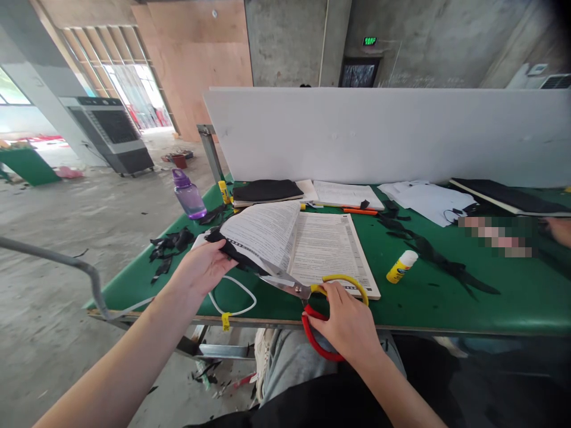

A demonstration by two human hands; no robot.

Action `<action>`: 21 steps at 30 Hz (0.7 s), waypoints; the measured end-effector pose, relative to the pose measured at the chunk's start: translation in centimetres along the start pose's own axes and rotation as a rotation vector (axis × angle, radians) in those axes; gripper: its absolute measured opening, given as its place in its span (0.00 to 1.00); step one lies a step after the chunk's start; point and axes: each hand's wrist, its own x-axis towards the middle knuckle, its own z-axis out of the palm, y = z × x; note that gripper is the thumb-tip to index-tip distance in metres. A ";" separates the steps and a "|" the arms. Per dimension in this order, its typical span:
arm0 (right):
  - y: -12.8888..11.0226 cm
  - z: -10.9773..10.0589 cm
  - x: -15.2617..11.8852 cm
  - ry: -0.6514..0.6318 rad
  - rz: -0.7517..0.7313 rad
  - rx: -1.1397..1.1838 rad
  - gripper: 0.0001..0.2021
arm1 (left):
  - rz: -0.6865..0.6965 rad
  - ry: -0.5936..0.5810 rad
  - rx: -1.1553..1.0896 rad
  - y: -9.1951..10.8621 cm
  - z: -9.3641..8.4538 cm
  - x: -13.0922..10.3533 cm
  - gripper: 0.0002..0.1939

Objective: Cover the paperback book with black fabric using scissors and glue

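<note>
An open book (263,238) with printed pages lies near the table's front edge, its left side raised. My left hand (203,267) is closed on that raised side, where black material (241,254) runs along the book's lower edge. My right hand (350,321) grips scissors (303,291) with one yellow and one red handle loop. Their blades point left along the black material; whether they are cutting into it I cannot tell. A glue stick (402,266) with a white cap lies right of the book.
Black scraps (172,246) and strips (435,258) lie on the green table (446,309). Behind the book are a black-covered book (267,190), papers (345,195) and an orange cutter-like tool (360,211). A purple bottle (190,196) stands at the left. Another person's hand (559,230) shows at the far right.
</note>
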 end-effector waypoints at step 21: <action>-0.5 1.4 -0.7 0.132 -0.026 -0.045 0.20 | -0.076 0.057 -0.110 -0.2 0.2 0.2 0.20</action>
